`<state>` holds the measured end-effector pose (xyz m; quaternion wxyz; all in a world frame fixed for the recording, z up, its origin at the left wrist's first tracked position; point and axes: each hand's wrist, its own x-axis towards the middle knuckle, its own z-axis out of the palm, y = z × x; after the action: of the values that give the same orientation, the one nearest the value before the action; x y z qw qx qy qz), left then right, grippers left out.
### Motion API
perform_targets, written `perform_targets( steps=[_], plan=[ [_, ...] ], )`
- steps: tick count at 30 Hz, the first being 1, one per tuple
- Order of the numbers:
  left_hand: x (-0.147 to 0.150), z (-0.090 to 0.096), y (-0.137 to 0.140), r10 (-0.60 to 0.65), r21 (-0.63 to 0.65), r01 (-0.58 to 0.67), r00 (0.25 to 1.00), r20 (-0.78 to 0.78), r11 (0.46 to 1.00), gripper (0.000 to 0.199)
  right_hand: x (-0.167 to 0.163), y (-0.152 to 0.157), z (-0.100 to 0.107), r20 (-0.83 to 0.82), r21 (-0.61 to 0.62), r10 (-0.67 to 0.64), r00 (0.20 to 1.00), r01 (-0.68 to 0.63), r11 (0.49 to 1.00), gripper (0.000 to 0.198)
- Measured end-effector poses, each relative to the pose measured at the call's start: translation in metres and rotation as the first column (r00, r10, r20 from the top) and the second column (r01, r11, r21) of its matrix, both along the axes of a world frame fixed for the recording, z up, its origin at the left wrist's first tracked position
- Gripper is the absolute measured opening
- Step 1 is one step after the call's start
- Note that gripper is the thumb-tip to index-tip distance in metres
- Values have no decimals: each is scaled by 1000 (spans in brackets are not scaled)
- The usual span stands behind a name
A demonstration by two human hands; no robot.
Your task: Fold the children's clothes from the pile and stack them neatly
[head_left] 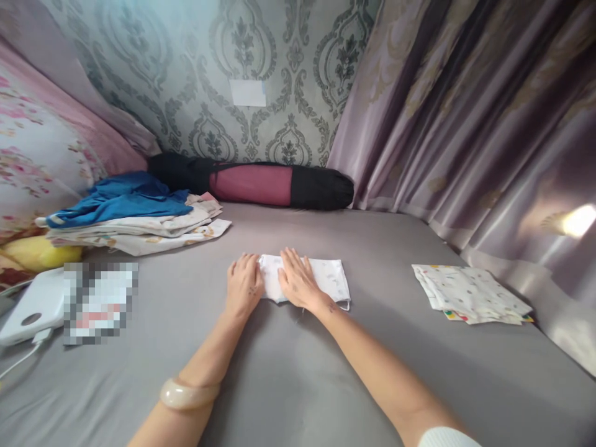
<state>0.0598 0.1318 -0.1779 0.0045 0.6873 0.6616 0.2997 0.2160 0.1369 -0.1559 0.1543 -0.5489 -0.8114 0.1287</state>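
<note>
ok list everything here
folded cloth: 1, white, centre
cloth stack: 1, white, right
clothes pile: 1, blue/white, left
bag: 1, black/maroon, back
device: 1, white, left
cable: 1+, white, left
pixelated item: 1, unclear, left
unclear item: 1, yellow, left
floral fabric: 1, pink/white, left
curtain: 1, mauve, right
wallpaper: 1, grey, back
card: 1, white, wallpaper
sheet: 1, grey, underneath
bangle: 1, cream, left forearm
sleeve: 1, white, right arm
left hand: 1, bare, cloth edge
right hand: 1, bare, on cloth

The left forearm (212, 354) wears a cream bangle (190, 395), the right (372, 366) a ribbed white sleeve (447, 437)
</note>
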Motion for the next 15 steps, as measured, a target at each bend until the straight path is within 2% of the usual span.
perform_targets(
  steps=[4, 8, 11, 15],
  plan=[
    [17, 2, -7, -176, 4, 179, 973, -152, 984, 39, 34, -6, -7, 92, 45, -98, 991, 95, 994, 57],
    [28, -1, -13, -299, -19, 307, 911, -285, 952, 41, 44, -11, -13, 129, 89, -109, 986, 98, 991, 57],
    [32, -4, -14, -337, -62, 336, 881, -332, 940, 43, 42, -12, -16, 136, 93, -110, 985, 98, 991, 56],
    [33, -6, -13, -337, -119, 315, 875, -348, 942, 45, 41, -13, -20, 134, 111, -118, 984, 103, 988, 55]
  ],
)
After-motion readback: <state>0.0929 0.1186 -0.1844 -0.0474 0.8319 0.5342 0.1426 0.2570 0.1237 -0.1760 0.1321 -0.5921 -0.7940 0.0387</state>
